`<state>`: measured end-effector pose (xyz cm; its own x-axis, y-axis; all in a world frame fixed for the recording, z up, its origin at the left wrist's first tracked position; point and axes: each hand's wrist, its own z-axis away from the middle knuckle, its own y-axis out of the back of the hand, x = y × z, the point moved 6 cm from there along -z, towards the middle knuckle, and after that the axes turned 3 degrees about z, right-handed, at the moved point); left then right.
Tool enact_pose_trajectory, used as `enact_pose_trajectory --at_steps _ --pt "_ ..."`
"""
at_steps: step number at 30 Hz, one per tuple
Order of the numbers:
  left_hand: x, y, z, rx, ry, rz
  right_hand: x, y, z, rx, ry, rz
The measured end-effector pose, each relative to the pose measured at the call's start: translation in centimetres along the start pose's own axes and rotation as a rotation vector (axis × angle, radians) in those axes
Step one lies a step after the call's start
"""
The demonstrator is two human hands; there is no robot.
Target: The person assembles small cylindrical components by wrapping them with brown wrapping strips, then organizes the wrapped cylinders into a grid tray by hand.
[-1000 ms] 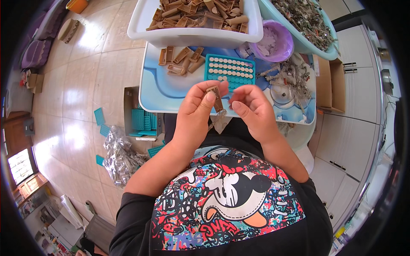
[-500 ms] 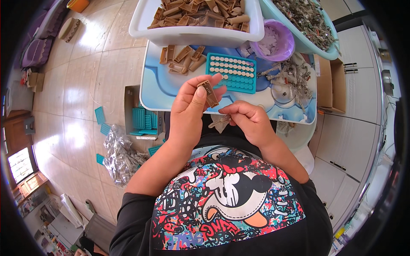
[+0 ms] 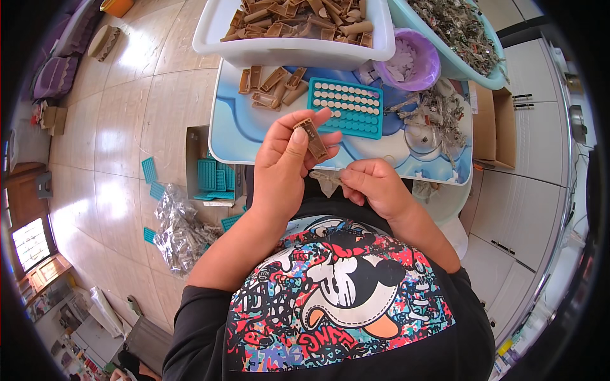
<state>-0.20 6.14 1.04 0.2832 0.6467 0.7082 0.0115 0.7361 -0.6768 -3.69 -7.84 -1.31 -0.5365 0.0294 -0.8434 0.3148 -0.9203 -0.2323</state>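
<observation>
In my left hand (image 3: 286, 149) is a brown plastic casing (image 3: 313, 139), an oblong hollow shell pinched between thumb and fingers with its open side facing up. Close by on the right, my right hand (image 3: 373, 183) is closed in a pinch on a small greyish piece (image 3: 327, 180), partly covered by the fingers; its exact kind is unclear. A thin wire seems to curve up above these fingers. Beyond both hands, a teal tray (image 3: 362, 127) bears rows of round white discs, with its lower right cells showing bare teal. Several loose brown casings (image 3: 274, 79) lie left of that tray.
A blue-and-white table (image 3: 232, 136) carries a white tub (image 3: 292, 54) of brown casings, a purple-lined bucket (image 3: 427, 63) of white bits, and a wiry tangle of parts (image 3: 441, 114). A light-blue basin (image 3: 499, 73) holds more. Left below stand a box (image 3: 196, 143) of teal trays and plastic bags (image 3: 181, 228).
My right hand has shifted slightly right, with the small greyish piece still in its pinch. My left hand keeps the brown casing, tilted slightly differently.
</observation>
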Motion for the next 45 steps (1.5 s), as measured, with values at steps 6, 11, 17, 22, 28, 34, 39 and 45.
enact_pose_trajectory --at_steps 6,11,17,22,28,34,39,45 --pt "0.0 -0.2 0.1 -0.024 0.008 0.005 1.6 -0.4 -0.2 -0.254 -0.214 -0.363" --pt "-0.7 1.1 -0.5 0.09 0.056 0.029 -0.7 -0.9 -0.3 -0.074 0.252 -0.036" --pt "-2.3 2.1 -0.4 0.189 0.231 0.062 -5.2 -0.6 1.6 0.19 0.841 0.781" --pt "-2.3 1.9 -0.3 0.195 0.22 0.099 -4.5 0.9 2.0 0.451 0.829 0.632" --pt "-1.0 1.9 0.1 0.24 0.072 0.051 -4.7 1.3 1.7 0.508 0.764 0.645" --pt "0.3 1.1 0.2 0.147 -0.092 -0.08 -4.7 1.2 1.3 0.334 0.654 0.7" --pt "0.4 1.2 0.2 0.133 -0.109 -0.097 -4.0 1.9 0.8 0.279 0.531 0.523" --pt "0.7 0.9 0.3 0.117 -0.178 -0.156 -3.1 2.2 0.8 0.286 0.431 0.289"
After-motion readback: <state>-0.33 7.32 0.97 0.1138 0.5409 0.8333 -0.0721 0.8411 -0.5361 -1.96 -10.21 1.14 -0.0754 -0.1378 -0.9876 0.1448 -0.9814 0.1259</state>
